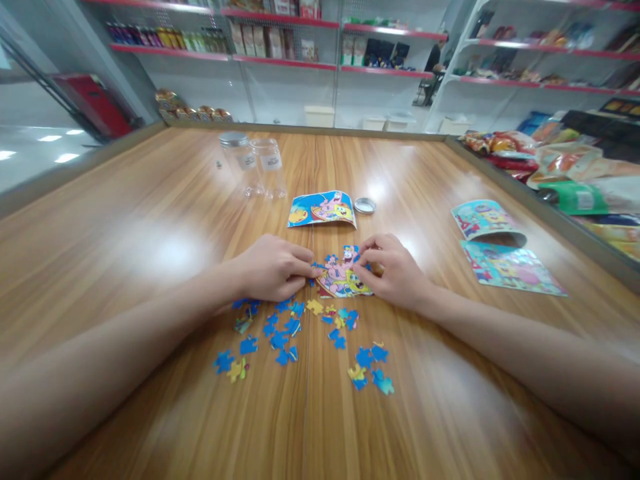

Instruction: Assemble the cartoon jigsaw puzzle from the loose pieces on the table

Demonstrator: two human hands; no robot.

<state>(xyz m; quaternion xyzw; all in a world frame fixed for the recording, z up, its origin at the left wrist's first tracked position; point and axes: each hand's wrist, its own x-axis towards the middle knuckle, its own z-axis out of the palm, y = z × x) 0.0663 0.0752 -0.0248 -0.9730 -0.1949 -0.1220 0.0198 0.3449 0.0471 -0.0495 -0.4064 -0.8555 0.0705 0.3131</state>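
Observation:
A partly joined cartoon jigsaw patch (342,275) lies on the wooden table (150,227) between my hands. My left hand (273,268) rests curled at its left edge, fingertips pinched against the pieces there. On the right edge, my right hand (393,270) is also curled, thumb and fingers pressing the patch. Several loose puzzle pieces (290,330), mostly blue side up, are scattered in front of the patch, toward me. A printed reference picture (323,209) lies just beyond the patch.
Two clear jars (255,167) stand farther back, one with a metal lid on; a loose lid (365,205) lies beside the picture. Two more puzzle cards (493,247) lie at right. Snack packets (560,167) fill the right counter; shop shelves (280,60) stand behind.

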